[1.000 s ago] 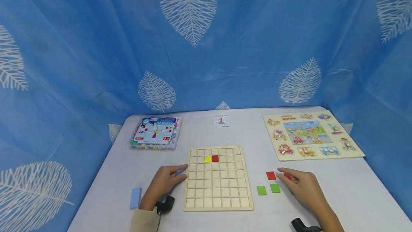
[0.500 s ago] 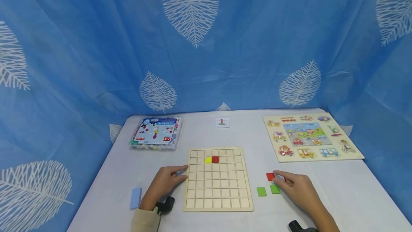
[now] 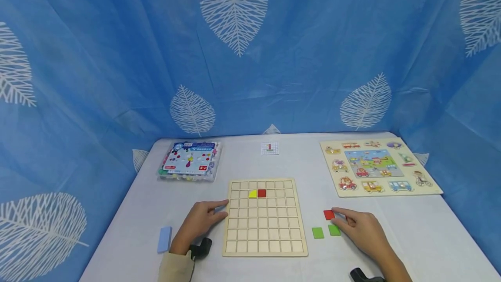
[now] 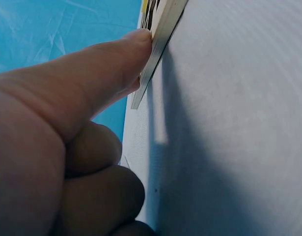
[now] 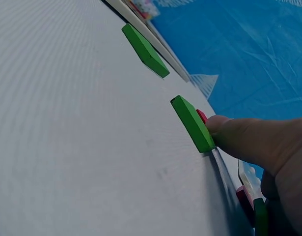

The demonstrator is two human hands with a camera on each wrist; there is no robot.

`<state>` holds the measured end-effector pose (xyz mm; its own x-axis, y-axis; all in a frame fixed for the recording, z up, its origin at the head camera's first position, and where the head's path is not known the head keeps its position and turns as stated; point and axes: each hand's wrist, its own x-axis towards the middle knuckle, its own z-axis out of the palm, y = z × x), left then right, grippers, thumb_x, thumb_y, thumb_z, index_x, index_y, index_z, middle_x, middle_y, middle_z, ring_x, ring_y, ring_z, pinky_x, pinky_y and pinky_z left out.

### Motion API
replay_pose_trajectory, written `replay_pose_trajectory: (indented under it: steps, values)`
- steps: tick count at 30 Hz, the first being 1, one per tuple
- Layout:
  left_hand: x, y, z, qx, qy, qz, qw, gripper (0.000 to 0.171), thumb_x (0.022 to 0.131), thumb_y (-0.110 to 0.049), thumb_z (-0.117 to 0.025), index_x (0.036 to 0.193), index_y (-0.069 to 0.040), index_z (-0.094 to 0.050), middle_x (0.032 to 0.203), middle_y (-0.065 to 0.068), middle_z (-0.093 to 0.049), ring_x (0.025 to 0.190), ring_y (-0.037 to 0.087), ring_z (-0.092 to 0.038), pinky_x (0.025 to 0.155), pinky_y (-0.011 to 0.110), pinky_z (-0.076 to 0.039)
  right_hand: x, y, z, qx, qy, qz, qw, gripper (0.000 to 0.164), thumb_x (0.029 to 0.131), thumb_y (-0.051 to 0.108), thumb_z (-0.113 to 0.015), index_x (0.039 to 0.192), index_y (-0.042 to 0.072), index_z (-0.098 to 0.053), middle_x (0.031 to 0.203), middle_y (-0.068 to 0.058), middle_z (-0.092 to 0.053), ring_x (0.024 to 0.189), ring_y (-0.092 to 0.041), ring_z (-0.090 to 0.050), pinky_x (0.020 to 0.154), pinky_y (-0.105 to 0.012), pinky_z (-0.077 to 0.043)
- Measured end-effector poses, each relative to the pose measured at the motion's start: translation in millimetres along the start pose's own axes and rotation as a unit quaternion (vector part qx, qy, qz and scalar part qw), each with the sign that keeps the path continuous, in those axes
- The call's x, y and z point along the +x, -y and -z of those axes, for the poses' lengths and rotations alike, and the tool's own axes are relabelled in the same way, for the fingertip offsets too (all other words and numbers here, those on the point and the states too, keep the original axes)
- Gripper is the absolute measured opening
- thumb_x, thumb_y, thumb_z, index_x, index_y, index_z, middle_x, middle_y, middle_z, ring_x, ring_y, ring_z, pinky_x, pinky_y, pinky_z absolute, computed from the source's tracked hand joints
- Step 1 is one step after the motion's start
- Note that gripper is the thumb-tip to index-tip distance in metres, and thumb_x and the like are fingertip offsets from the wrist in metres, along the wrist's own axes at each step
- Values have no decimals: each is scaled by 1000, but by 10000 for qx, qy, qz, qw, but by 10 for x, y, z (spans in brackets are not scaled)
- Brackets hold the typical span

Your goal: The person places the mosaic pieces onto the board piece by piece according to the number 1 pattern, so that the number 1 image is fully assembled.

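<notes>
A wooden grid board (image 3: 263,223) lies in the middle of the table in the head view. A yellow piece (image 3: 252,193) and a red tile (image 3: 261,193) sit side by side in its second row from the back. My left hand (image 3: 200,221) touches the board's left edge with thumb and index finger, the other fingers curled. To the right of the board, my right hand (image 3: 362,227) pinches another red tile (image 3: 328,215) by its right side. Two green tiles, one nearer (image 5: 192,124) and one farther (image 5: 145,50), lie beside it. Under the palm, a red (image 5: 245,202) and a green tile (image 5: 260,216) partly show.
A pattern card (image 3: 269,148) lies behind the board. At the back left is a clear box (image 3: 188,161) of colourful pieces, and at the back right a picture puzzle (image 3: 379,166). A blue block (image 3: 165,240) sits left of my left hand.
My right hand has moved left until its thumb and index finger reach the red tile. The other red tile, seen a second ago, is now hidden in the head view. My left hand stays put.
</notes>
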<state>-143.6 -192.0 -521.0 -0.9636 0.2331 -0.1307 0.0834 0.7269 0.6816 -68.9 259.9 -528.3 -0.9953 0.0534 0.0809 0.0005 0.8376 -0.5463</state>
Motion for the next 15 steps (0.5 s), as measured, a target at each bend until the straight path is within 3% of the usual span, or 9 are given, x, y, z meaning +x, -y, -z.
replay_pose_trajectory:
  steps: [15]
  values:
    - [-5,-28,-3,-18,-30,72,10000,39,93,-31,-77,130,-21,-73,58,-7,-38,55,10,-34,53,26,-31,15,29,-1,-96,179,-233,9995,36,88,32,-82,118,13,-77,54,5,-41,52,-12,-35,52,-27,-27]
